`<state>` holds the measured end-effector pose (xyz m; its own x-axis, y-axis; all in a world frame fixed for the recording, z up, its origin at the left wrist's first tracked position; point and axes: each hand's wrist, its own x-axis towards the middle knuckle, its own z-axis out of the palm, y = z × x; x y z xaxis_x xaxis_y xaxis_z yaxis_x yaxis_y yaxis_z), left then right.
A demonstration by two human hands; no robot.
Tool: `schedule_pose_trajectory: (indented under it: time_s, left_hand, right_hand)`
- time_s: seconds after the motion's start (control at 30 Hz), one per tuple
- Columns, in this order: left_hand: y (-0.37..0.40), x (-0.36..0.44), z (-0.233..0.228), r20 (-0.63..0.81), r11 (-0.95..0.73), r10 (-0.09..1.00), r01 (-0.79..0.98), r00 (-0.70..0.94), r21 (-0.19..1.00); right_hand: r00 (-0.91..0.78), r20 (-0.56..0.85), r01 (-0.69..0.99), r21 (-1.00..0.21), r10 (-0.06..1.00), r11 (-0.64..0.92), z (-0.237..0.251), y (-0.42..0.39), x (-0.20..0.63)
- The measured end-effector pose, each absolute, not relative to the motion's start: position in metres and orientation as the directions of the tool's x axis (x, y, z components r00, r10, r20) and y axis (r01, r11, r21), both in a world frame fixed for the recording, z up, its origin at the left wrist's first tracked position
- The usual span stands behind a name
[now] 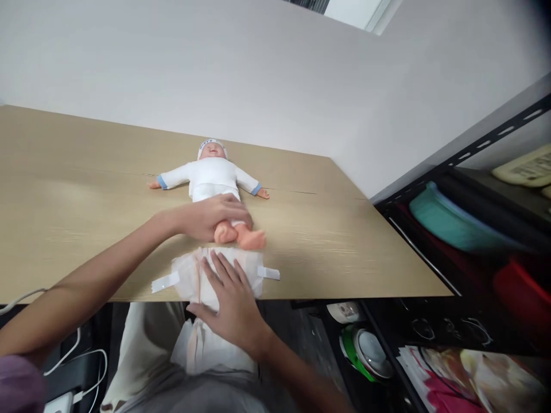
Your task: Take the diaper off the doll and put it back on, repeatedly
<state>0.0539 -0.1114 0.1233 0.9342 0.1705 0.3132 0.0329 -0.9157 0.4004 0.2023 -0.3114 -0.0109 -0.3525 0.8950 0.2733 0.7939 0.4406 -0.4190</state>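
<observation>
A baby doll in a white top with blue cuffs and a white cap lies on its back, arms spread. My left hand is closed over the doll's legs, and its bare feet stick out below. An unfolded diaper lies just below the feet, its white tabs spread to both sides. Part of the diaper drapes over the table's front edge toward my lap. Flat on the diaper rests my right hand, fingers outstretched and slightly apart.
The wooden table runs up to a pale wall. At the right stands a black shelf rack with a teal bowl and a red item. White cables hang at the lower left.
</observation>
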Motion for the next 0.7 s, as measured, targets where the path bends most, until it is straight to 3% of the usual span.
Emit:
schedule_pose_trajectory:
  time_s: [0.27,0.5,0.7]
  left_hand:
    - [-0.077,0.061,0.175,0.352,-0.873,0.264,0.066,0.898,0.484]
    - [-0.071,0.051,0.193,0.364,-0.812,0.337,0.073,0.868,0.579]
    - [-0.058,0.043,0.192,0.399,-0.819,0.348,0.067,0.848,0.57]
  right_hand:
    - [-0.458,0.134,0.77,-0.435,0.879,0.467,0.006,-0.252,0.202]
    - [-0.444,0.132,0.805,-0.375,0.886,0.46,0.0,-0.18,0.19]
    - [-0.445,0.177,0.832,-0.281,0.878,0.479,0.0,-0.092,0.181]
